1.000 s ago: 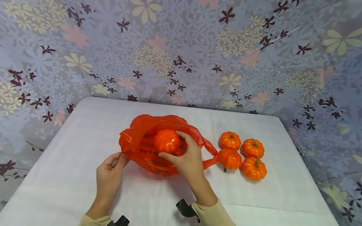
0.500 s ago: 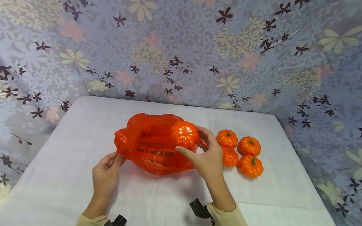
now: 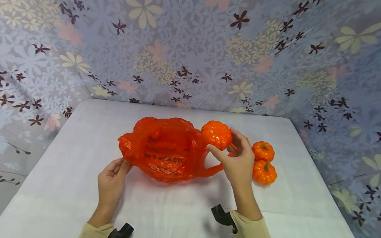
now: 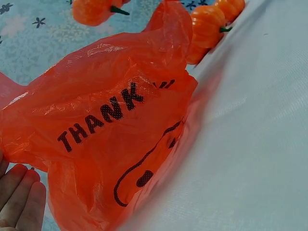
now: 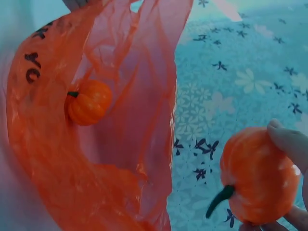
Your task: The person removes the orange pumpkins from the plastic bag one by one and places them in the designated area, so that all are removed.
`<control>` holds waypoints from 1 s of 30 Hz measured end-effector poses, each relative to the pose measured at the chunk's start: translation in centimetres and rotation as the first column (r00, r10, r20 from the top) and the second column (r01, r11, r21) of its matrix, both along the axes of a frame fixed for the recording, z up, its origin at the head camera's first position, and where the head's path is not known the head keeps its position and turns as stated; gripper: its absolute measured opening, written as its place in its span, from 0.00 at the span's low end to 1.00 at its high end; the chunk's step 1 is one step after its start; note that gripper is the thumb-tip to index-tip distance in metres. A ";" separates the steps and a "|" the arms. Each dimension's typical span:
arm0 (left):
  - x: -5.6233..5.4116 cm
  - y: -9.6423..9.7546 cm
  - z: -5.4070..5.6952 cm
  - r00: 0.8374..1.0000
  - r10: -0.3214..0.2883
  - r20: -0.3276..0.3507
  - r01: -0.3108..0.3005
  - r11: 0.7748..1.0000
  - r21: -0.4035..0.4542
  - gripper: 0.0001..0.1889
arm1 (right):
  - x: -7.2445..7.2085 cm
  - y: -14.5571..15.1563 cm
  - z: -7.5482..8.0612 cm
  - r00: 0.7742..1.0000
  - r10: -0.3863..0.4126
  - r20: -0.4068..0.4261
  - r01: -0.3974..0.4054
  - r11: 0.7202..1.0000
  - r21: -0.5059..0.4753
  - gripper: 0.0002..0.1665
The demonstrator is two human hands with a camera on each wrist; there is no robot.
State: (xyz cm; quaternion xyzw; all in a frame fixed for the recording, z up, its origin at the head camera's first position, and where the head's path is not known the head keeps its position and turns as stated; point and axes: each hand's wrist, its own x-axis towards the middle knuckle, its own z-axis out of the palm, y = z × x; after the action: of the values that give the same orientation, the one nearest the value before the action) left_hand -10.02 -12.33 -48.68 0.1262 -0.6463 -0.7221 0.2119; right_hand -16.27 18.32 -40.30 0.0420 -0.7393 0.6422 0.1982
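Note:
My left hand [image 3: 112,179] pinches the near left edge of a red plastic bag [image 3: 165,157] that lies with its mouth spread on the table. Black lettering, including THANK, shows on the bag in the left wrist view. In my right hand [image 3: 240,160] is a small orange pumpkin [image 3: 216,134], gripped between thumb and fingers and raised just beyond the bag's right side. Its green stem [image 5: 220,199] points down and left in the right wrist view. That view also looks into the bag, where another small pumpkin [image 5: 90,102] lies.
Two pumpkins, a rear one [image 3: 263,151] and a front one [image 3: 264,172], sit on the white-covered table [image 3: 303,198] right of my right hand. More orange shows partly behind that hand. A floral cloth [image 3: 195,46] hangs along the table's back.
My right hand has lifted the pumpkin out of the bag and carried it rightward, now overlapping the pumpkins there. My left hand keeps its pinch on the bag, almost unmoved.

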 end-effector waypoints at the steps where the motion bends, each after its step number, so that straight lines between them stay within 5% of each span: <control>1: -0.1 0.0 0.0 1.000 -0.006 -0.002 0.006 1.000 -0.004 0.16 | -0.2 0.2 0.0 1.000 -0.006 -0.002 0.006 1.000 -0.016 0.43; 15: -0.3 0.1 -0.1 1.000 -0.007 0.000 0.007 1.000 -0.010 0.16 | -2.3 1.7 -1.2 0.990 -0.116 0.077 0.121 0.991 -0.065 0.47; 19: -0.2 0.2 0.0 1.000 -0.002 0.004 0.002 1.000 -0.017 0.15 | -2.5 2.3 -1.6 0.986 -0.152 0.073 0.153 0.988 -0.012 0.41; 25: -0.1 0.4 0.2 1.000 0.006 0.027 -0.005 0.999 -0.035 0.16 | -2.3 4.0 -1.6 0.974 -0.206 0.094 0.200 0.977 0.069 0.47; 30: 0.0 0.3 0.2 0.999 0.015 0.047 -0.013 0.999 -0.045 0.17 | -2.2 6.8 -1.7 0.948 -0.291 0.125 0.263 0.943 0.203 0.46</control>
State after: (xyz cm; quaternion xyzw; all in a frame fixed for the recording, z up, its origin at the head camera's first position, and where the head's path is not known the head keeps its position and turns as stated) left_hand -10.01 -11.98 -48.45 0.1429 -0.6662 -0.7028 0.2044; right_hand -18.50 25.10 -42.05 -0.0941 -0.8068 0.5382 0.2248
